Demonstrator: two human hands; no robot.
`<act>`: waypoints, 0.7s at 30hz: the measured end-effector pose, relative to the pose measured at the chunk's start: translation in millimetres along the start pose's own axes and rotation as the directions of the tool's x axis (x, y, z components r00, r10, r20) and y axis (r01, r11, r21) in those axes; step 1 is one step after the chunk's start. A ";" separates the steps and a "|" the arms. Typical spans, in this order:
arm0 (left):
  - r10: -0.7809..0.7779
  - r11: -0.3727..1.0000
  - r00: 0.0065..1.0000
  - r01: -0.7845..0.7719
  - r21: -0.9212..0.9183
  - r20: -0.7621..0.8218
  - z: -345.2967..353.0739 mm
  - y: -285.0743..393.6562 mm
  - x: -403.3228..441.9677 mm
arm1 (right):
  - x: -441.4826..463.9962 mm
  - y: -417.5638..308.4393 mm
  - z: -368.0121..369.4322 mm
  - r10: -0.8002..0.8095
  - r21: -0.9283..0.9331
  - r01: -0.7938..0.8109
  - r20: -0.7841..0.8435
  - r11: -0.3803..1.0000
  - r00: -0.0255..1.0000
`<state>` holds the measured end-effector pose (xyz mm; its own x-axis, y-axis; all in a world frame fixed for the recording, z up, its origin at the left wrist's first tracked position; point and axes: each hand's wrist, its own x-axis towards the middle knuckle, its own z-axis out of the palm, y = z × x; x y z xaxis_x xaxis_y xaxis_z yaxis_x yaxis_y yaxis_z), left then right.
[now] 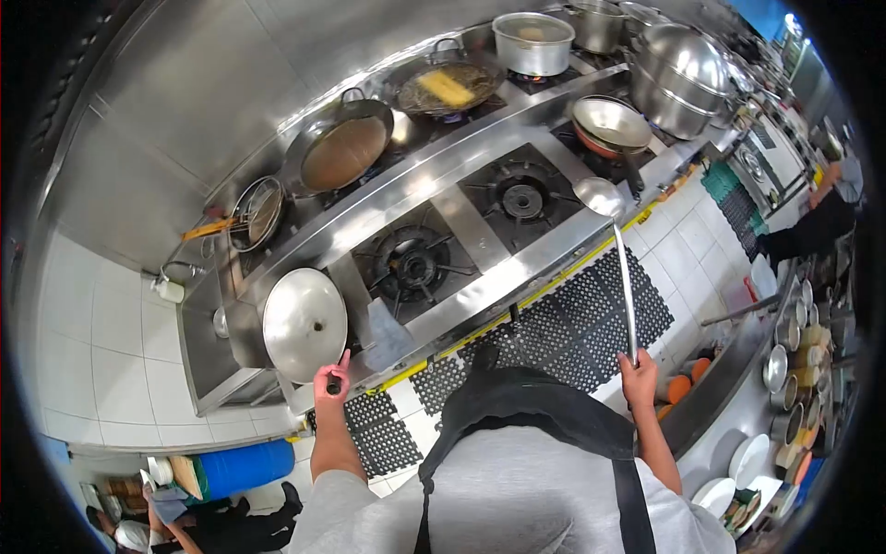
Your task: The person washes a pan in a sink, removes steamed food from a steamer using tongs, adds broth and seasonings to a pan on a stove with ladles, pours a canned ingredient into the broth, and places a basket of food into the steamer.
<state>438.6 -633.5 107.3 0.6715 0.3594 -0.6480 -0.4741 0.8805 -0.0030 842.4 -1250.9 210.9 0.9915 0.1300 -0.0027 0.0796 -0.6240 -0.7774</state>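
Observation:
My left hand (pixel 332 380) is closed at the near edge of a round, pale metal pan (pixel 305 314), its thumb stretched along the rim side. A dark round end, apparently of the pan's handle, shows in the fist. The pan is tilted over the stove's left end, with a small dark spot near its middle. My right hand (pixel 639 377) grips the lower end of a long-handled metal ladle (pixel 620 249). The ladle's bowl is up by the stove's front edge. A grey cloth (pixel 386 334) lies on that edge, right of the pan.
Two bare burners (pixel 413 265) are in front. Behind stand a wok of brown liquid (pixel 346 152), a pan with yellow food in oil (pixel 448 88), pots (pixel 533 44) and a strainer (pixel 265 208). Black mats (pixel 572 309) cover the floor. Other people are at lower left and far right.

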 end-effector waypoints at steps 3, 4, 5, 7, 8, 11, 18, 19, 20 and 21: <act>0.050 0.998 0.999 -0.050 -0.025 0.004 4.8 -23.1 6.6 | -9.0 8.7 -22.1 0.002 -0.003 -0.002 -0.008 1.000 1.000; 0.077 0.997 0.997 -0.077 -0.021 -0.006 12.1 -37.6 5.1 | -14.0 9.8 -30.5 0.004 -0.010 -0.005 -0.011 1.000 1.000; 0.173 0.985 0.981 -0.170 0.039 -0.088 13.2 -44.9 4.6 | -20.9 9.2 -37.7 0.034 0.019 -0.035 0.003 0.999 0.999; 0.271 0.933 0.962 -0.271 0.238 0.034 -3.3 -67.2 -17.4 | -29.3 21.3 -43.8 0.014 0.029 -0.015 0.025 0.999 1.000; 0.305 0.886 0.947 -0.322 0.332 0.106 -5.8 -76.8 -28.0 | -31.6 24.9 -46.1 0.008 0.035 -0.009 0.031 0.999 0.999; 0.353 0.875 0.931 -0.292 0.387 -0.095 4.3 -121.7 -64.2 | -28.1 18.2 -46.7 0.022 0.083 -0.029 0.085 0.996 0.996; -0.164 0.917 0.972 0.213 0.336 -0.167 96.4 -236.0 -67.2 | 54.3 -31.1 -14.5 -0.201 0.320 0.114 0.254 0.941 0.946; -0.196 0.885 0.964 0.253 0.391 -0.180 105.0 -247.9 -52.4 | 70.5 -48.2 -14.1 -0.154 0.386 0.016 0.329 0.922 0.932; -0.195 0.861 0.957 0.272 0.430 -0.214 113.7 -259.9 -33.4 | 86.2 -69.2 -17.3 -0.113 0.442 -0.086 0.405 0.893 0.907; -0.138 0.800 0.965 0.241 0.549 -0.222 118.2 -270.0 -12.3 | 101.2 -87.3 -19.3 -0.076 0.484 -0.194 0.483 0.853 0.872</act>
<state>625.7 -839.2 206.2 0.5869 0.1569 -0.7943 0.0952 0.9609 0.2601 937.8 -1198.1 290.6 0.8094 0.5326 -0.2475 -0.1743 -0.1846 -0.9672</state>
